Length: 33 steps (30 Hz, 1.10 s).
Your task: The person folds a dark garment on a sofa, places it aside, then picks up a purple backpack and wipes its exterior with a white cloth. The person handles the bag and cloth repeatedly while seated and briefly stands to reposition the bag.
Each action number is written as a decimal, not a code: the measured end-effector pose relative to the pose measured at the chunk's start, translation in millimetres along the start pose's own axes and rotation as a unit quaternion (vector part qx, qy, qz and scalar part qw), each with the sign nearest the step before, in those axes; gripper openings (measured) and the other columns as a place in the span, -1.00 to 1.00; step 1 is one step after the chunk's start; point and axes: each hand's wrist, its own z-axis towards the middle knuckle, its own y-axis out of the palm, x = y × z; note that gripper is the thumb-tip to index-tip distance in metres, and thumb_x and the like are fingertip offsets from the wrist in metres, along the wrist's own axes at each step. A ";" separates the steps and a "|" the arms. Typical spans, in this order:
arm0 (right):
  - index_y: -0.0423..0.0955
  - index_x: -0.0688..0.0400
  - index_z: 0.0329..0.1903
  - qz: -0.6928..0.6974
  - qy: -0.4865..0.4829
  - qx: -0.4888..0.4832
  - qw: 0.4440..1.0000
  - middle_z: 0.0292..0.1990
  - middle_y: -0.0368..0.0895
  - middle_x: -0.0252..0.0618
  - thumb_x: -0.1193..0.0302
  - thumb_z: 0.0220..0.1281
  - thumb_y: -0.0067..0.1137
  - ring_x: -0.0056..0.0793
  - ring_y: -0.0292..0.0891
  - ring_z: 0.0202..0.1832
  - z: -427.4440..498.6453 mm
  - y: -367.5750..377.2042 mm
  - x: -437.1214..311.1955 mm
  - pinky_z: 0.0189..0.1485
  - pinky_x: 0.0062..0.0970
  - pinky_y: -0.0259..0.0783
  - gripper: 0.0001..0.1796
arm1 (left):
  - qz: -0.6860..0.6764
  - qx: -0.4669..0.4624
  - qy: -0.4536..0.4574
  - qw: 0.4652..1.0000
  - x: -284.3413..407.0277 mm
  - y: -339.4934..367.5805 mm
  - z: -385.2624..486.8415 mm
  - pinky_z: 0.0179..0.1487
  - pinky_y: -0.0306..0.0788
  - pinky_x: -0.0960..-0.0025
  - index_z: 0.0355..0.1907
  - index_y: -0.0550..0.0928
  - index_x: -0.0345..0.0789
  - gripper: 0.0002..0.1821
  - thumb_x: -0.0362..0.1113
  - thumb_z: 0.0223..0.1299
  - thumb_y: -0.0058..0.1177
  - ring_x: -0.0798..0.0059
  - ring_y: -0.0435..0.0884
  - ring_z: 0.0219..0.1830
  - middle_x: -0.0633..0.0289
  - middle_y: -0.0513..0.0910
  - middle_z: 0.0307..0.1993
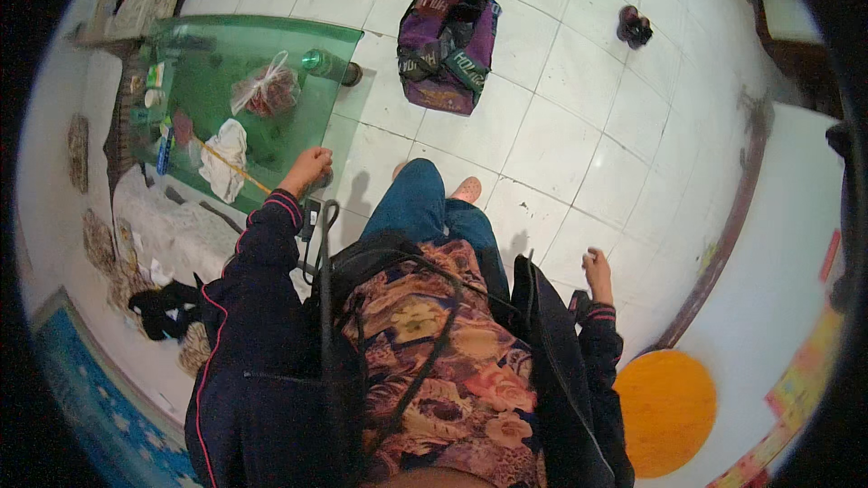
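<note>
My left hand (309, 173) hangs beside the edge of a green glass table (271, 34), its fingers curled in and nothing visible in them. A yellow stick (234, 168) with a reddish flat end lies across a white cloth (226, 156) on the glass. Its near end meets my wrist in the view, and I cannot tell whether they touch. My right hand (597, 272) is out to the right over the tiled floor, fingers loosely bent and slightly apart, with nothing seen in it. A dark object (579, 305) shows at that wrist.
On the table are a tied clear plastic bag (268, 91) with reddish contents and a green bottle (325, 64). Ahead on the floor sits a purple and black bag (444, 51) bearing writing. Dark shoes (635, 28) lie farther right. An orange round stool top (668, 413) stands behind my right arm.
</note>
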 end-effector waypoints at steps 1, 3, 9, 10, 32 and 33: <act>0.36 0.21 -0.06 -0.040 -0.063 -0.004 0.997 -0.49 0.53 -0.16 0.32 0.08 -0.05 -0.40 0.47 -0.43 36.8 -15.1 -25.0 -0.33 -0.45 0.37 -0.63 | -0.034 -0.004 -0.010 0.999 -4.2 1.2 5.4 -0.52 0.26 0.58 -0.24 0.43 -0.31 -0.75 -0.21 0.09 -0.07 0.67 0.39 -0.52 0.36 0.46 -0.48; 0.35 0.22 -0.06 -0.016 -0.116 -0.036 0.992 -0.43 0.54 -0.13 0.32 0.08 -0.06 -0.39 0.47 -0.40 94.3 -38.3 -81.5 -0.29 -0.44 0.37 -0.64 | -0.013 -0.004 -0.010 1.000 -10.4 2.4 22.8 -0.50 0.28 0.56 -0.26 0.44 -0.32 -0.74 -0.19 0.09 -0.10 0.67 0.39 -0.54 0.36 0.47 -0.49; 0.34 0.20 -0.05 -0.013 -0.171 -0.123 0.978 -0.28 0.55 -0.02 0.34 0.12 -0.03 -0.22 0.50 -0.21 196.2 -48.1 -242.2 -0.16 -0.42 0.38 -0.66 | 0.118 0.050 0.045 0.991 -0.7 15.0 106.2 -0.35 0.35 0.44 -0.35 0.51 -0.33 -0.73 -0.16 0.07 -0.12 0.50 0.49 -0.47 0.24 0.54 -0.51; 0.34 0.19 -0.04 -0.017 -0.197 -0.145 0.970 -0.29 0.55 -0.02 0.33 0.13 -0.02 -0.22 0.50 -0.22 207.4 -44.3 -259.7 -0.17 -0.42 0.38 -0.66 | 0.131 0.076 0.061 0.987 5.0 20.4 119.9 -0.32 0.36 0.41 -0.36 0.52 -0.33 -0.73 -0.17 0.06 -0.12 0.45 0.51 -0.44 0.20 0.55 -0.50; 0.48 0.17 -0.26 -0.259 -0.354 -0.303 0.846 -0.20 0.48 -0.08 0.38 -0.04 0.04 -0.11 0.36 -0.08 421.4 90.0 -264.7 -0.04 -0.24 0.30 -0.76 | 0.341 0.308 0.059 0.886 128.9 229.5 445.0 -0.01 0.31 0.19 0.01 0.35 -0.28 -0.51 -0.24 -0.04 0.07 0.09 0.37 -0.02 0.04 0.39 -0.04; 0.48 0.17 -0.26 -0.257 -0.348 -0.309 0.847 -0.19 0.48 -0.08 0.39 -0.04 0.04 -0.11 0.36 -0.08 425.9 89.1 -264.7 -0.04 -0.24 0.30 -0.76 | 0.367 0.303 0.047 0.878 131.2 233.7 462.2 0.01 0.30 0.18 0.03 0.34 -0.28 -0.49 -0.23 -0.04 0.07 0.10 0.36 0.00 0.04 0.39 -0.03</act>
